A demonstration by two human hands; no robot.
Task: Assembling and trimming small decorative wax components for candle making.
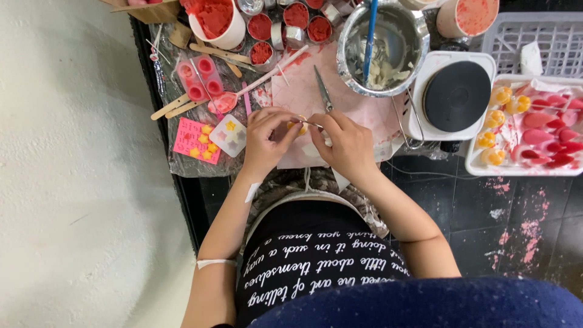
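My left hand (pixel 267 138) pinches a small yellow wax piece (pixel 299 126) over a pink paper sheet (pixel 352 103). My right hand (pixel 347 143) grips a thin metal pick (pixel 311 124) whose tip touches that yellow piece. The two hands are close together, fingers curled. Grey scissors (pixel 323 90) lie on the paper just beyond the hands.
A metal pot (pixel 382 45) with white wax flakes and a blue stirrer stands behind. A white hotplate (pixel 455 96) sits to the right, beside a white tray (pixel 527 124) of yellow and red wax shapes. Pink moulds (pixel 199 79), red wax cups (pixel 261 27) and wooden sticks lie left.
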